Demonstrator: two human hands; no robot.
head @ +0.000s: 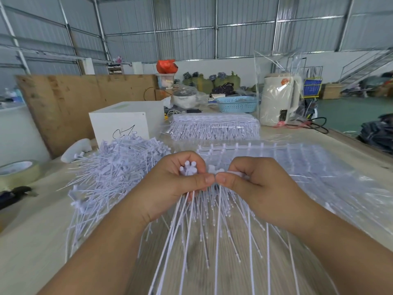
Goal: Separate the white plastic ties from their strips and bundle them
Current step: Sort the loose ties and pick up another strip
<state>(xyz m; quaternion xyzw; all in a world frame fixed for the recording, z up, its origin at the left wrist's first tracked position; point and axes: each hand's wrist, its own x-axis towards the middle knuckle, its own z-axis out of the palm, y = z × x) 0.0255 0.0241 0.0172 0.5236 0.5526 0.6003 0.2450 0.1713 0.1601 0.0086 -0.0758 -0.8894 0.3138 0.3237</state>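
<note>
My left hand (170, 186) grips a small bunch of white plastic ties (189, 169) by their heads, thumb pressed across them. My right hand (251, 184) pinches the strip (234, 173) that still carries ties, thumb tip to thumb tip with the left. The ties' long thin tails (204, 235) fan down toward me over the table. A loose heap of separated ties (114, 173) lies to the left of my hands. Flat strips of ties in clear plastic (308, 167) lie to the right.
A wrapped stack of tie strips (214, 127) sits behind my hands, next to a white box (125, 122). Further back stand a blue basket (236, 104) and a bagged white kettle (280, 99). A tape roll (19, 171) is at the left table edge.
</note>
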